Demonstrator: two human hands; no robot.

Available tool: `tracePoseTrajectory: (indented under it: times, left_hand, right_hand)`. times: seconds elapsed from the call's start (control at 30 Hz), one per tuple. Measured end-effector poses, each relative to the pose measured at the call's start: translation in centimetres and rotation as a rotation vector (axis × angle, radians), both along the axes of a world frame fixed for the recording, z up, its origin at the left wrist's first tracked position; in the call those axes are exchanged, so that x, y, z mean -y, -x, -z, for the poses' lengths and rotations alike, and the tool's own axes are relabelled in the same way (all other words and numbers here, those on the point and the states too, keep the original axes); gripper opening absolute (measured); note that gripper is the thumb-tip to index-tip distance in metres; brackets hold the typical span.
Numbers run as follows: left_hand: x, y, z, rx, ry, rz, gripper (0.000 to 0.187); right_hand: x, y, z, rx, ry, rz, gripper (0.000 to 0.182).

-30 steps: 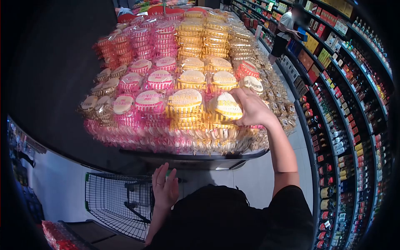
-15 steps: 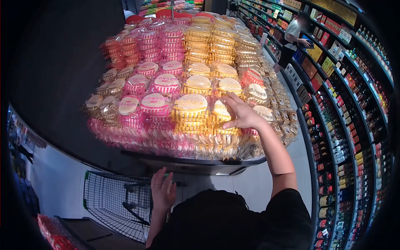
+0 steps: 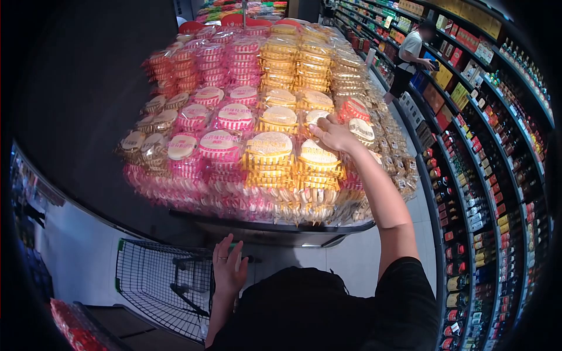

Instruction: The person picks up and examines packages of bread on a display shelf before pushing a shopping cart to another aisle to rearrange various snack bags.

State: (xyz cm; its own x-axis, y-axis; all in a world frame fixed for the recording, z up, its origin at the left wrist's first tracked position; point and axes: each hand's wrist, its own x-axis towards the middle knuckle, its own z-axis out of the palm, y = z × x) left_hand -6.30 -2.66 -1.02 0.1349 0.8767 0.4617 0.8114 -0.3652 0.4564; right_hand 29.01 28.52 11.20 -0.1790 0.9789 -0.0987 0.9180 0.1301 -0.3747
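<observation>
1. Right hand (image 3: 333,134): arm stretched out over the display, palm down, fingers loosely spread and lying on the lid of a yellow-striped round pack (image 3: 317,119) in the second tier. Whether the fingers have closed round the pack's edge cannot be told from this angle; it looks like a touch on top only.
2. Front yellow pack (image 3: 318,157): sits just below the right wrist, in the front row, uncovered and apart from the hand.
3. Neighbouring yellow pack (image 3: 268,146): front row, just beside the one above, on its left.
4. Pink-striped packs (image 3: 219,143): fill the columns left of the yellow ones, stacked in the same tiers.
5. Clear-wrapped biscuit packs (image 3: 153,146): outermost left column; similar ones run down the far right side.
6. Display bench (image 3: 275,233): dark rounded rim shows beneath the stacked goods.
7. Left hand (image 3: 227,270): low, near the body, fingers open and extended, resting on the handle end of the trolley; a ring shows on one finger.
8. Shopping trolley (image 3: 158,281): black wire basket, lower left, below the bench.
9. Shelving (image 3: 486,175): curves along the right, lined with bottles and boxes.
10. Another person (image 3: 410,55): stands far up the aisle, facing the shelving.
</observation>
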Motion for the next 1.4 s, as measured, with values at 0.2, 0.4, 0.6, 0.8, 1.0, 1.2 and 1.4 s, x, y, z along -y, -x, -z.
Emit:
tracePoseTrajectory:
  times: [0.2, 0.4, 0.6, 0.8, 1.0, 1.2, 1.4]
  left_hand:
    - [0.4, 0.1, 0.4, 0.033, 0.03, -0.007, 0.056]
    - [0.2, 0.0, 0.2, 0.063, 0.041, 0.011, 0.055]
    - [-2.5, -1.0, -2.5, 0.124, -0.051, 0.095, 0.055]
    - [-6.8, -0.9, -6.0, 0.111, -0.164, 0.115, 0.057]
    - [-12.7, -2.3, -9.4, -0.01, -0.197, 0.123, 0.06]
    - [-17.5, -4.2, -14.8, -0.203, -0.235, 0.19, 0.061]
    - [-22.6, -5.8, -10.5, -0.309, -0.188, 0.284, 0.064]
  right_hand:
    - [-0.4, 0.5, 0.2, -0.025, -0.054, 0.038, 0.089]
    - [2.1, 2.5, -1.3, 0.164, -0.18, 0.093, 0.093]
    - [7.1, 8.4, -2.6, 0.212, -0.411, -0.426, 0.088]
    - [6.5, 10.4, 1.7, 0.175, -0.362, -0.46, 0.084]
    - [7.8, 9.8, -0.2, 0.225, -0.347, -0.482, 0.084]
    - [9.5, 3.5, -2.8, 0.008, -0.408, -0.261, 0.072]
    - [10.9, 1.3, -0.2, 0.173, -0.186, -0.185, 0.062]
